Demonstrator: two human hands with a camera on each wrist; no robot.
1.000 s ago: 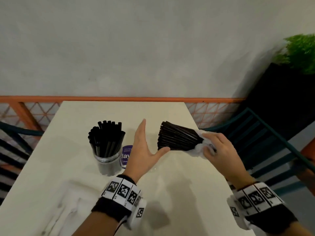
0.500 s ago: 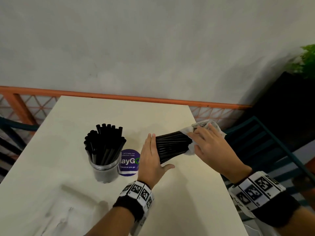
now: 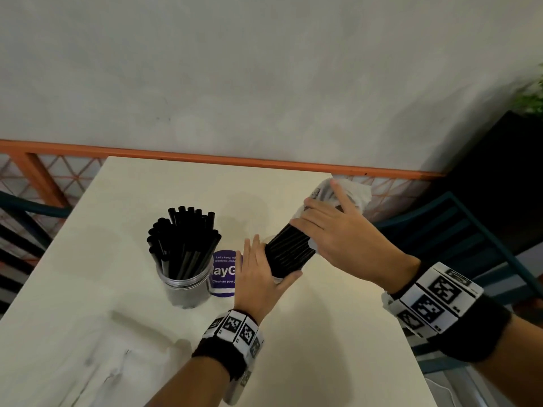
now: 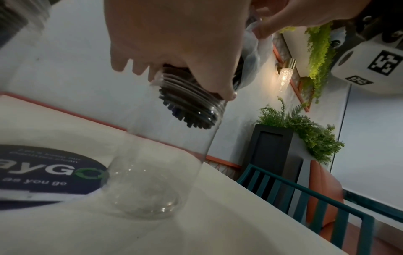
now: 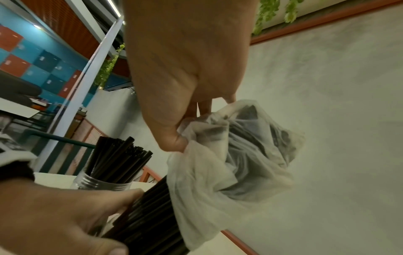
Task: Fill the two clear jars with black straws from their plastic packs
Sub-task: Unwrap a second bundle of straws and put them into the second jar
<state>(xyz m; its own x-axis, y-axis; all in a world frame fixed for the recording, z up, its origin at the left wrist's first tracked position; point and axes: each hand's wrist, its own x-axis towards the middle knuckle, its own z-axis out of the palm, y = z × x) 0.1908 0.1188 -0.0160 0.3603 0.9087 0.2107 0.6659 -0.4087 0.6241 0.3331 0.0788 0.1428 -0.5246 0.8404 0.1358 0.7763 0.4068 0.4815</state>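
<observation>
A clear jar [image 3: 185,286] packed with black straws stands left of centre on the white table [image 3: 323,348]. My left hand [image 3: 263,268] curls round the lower end of a bundle of black straws [image 3: 289,251]. In the left wrist view those straw ends [image 4: 189,112] sit just inside the mouth of a second, empty clear jar [image 4: 157,163], which leans a little. My right hand [image 3: 323,221] grips the bundle's upper part through its crumpled plastic pack [image 3: 349,190], and the right wrist view shows thumb and fingers pinching the pack [image 5: 235,163]. In the head view my left hand hides the empty jar.
A round purple sticker [image 3: 223,273] lies on the table between the two jars. Clear plastic wrap [image 3: 111,356] lies at the near left. Teal chairs [image 3: 458,239] stand past the table's right edge, an orange railing [image 3: 235,158] runs behind it, and a dark planter [image 3: 505,177] stands far right.
The bundle has swung from lying level to pointing steeply down, and its lower end has gone into the empty jar's mouth. My left hand went from flat against the ends to curled round them.
</observation>
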